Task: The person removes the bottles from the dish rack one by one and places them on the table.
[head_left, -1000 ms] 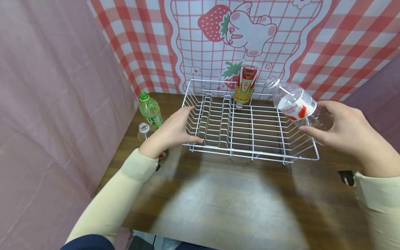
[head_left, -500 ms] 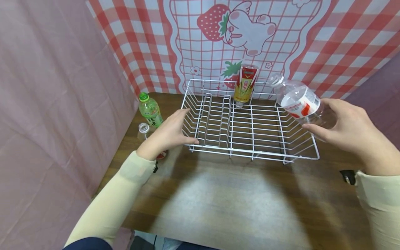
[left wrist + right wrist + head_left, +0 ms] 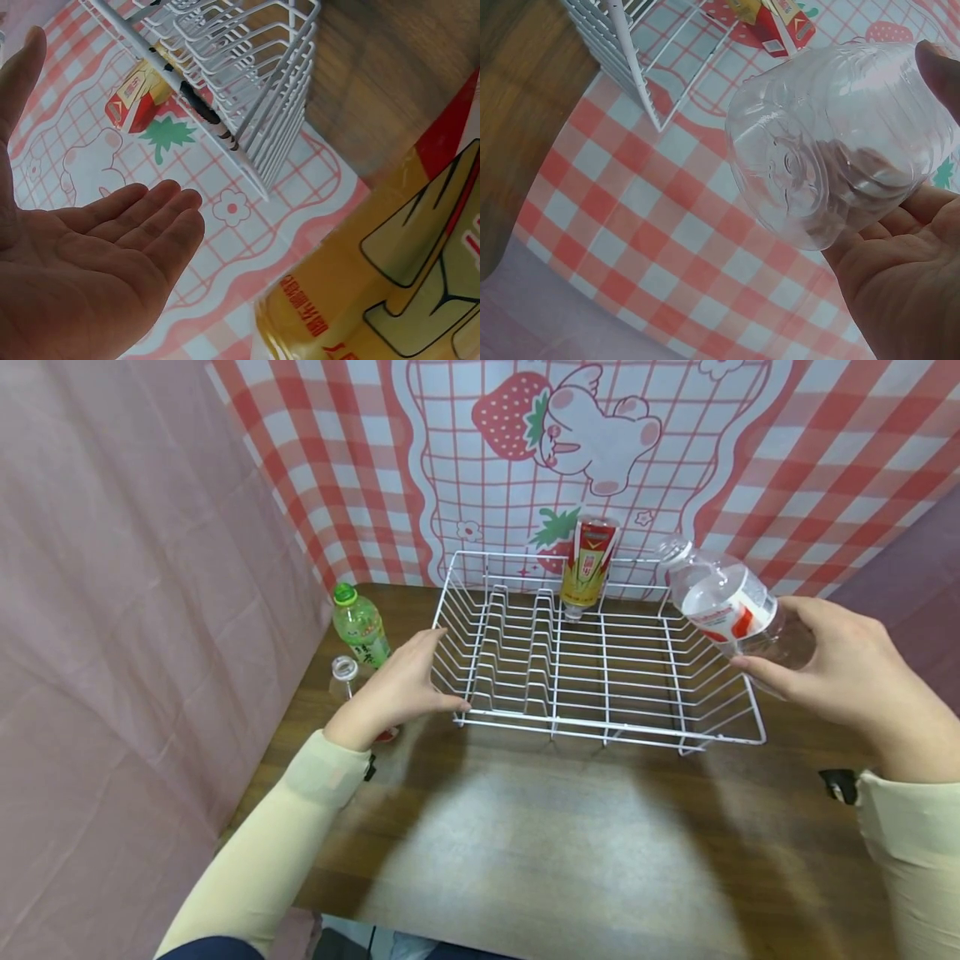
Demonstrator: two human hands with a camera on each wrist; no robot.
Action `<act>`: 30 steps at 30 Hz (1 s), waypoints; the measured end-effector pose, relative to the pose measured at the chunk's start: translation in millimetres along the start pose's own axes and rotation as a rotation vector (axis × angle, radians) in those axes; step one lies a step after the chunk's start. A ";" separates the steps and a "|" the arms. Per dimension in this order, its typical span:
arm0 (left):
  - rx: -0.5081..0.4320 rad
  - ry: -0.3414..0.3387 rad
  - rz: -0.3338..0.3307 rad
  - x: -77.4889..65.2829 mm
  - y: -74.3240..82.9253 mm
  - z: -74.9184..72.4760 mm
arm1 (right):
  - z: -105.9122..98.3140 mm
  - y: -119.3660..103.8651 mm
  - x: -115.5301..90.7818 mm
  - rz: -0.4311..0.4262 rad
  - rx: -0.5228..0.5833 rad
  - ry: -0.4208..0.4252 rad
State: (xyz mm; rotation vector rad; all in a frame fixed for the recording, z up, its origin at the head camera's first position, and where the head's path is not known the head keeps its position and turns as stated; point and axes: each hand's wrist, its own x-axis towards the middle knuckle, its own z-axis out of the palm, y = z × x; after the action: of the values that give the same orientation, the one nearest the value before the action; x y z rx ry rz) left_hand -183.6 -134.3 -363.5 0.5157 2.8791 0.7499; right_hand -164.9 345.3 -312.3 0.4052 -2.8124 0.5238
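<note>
My right hand (image 3: 843, 672) grips a clear plastic bottle (image 3: 731, 606) by its base end, above the right end of a white wire dish rack (image 3: 615, 727). The bottle is tilted, its uncapped neck pointing up and left, with a white and red label round its middle. In the right wrist view its round base (image 3: 784, 169) faces the camera. My left hand (image 3: 397, 687) holds nothing, thumb and fingers spread at the rack's left front corner. A red and yellow labelled bottle (image 3: 589, 564) stands neck down at the back of the rack.
Left of the rack stand a green-capped green bottle (image 3: 362, 628) and an uncapped clear bottle (image 3: 345, 672), partly behind my left hand. In the left wrist view a yellow and red label (image 3: 405, 277) looms close. A checked cloth (image 3: 360, 477) hangs behind, a pink curtain (image 3: 150, 568) at left.
My left hand has drawn slightly left and down from the rack's left side. My right hand has shifted slightly right with the clear bottle. The rack and standing bottles look unmoved.
</note>
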 end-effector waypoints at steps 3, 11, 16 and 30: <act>-0.010 0.000 -0.003 -0.9 -2.4 1.5 | -0.2 0.3 -0.1 0.008 0.001 0.003; -0.031 0.006 -0.018 -3.6 -6.6 4.6 | -2.7 2.3 -1.0 0.010 0.000 0.024; -0.039 0.020 -0.011 -3.2 -8.1 6.1 | -4.3 5.4 -1.2 0.013 -0.003 0.031; -0.098 0.034 -0.034 -7.0 -19.0 14.9 | -5.6 13.7 -3.0 0.082 0.016 0.018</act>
State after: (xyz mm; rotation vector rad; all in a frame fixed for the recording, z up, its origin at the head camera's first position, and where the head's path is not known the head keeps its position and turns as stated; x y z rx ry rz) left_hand -179.7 -145.6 -385.6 0.4456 2.8564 0.8972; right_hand -165.4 360.4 -312.4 0.2885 -2.8189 0.5649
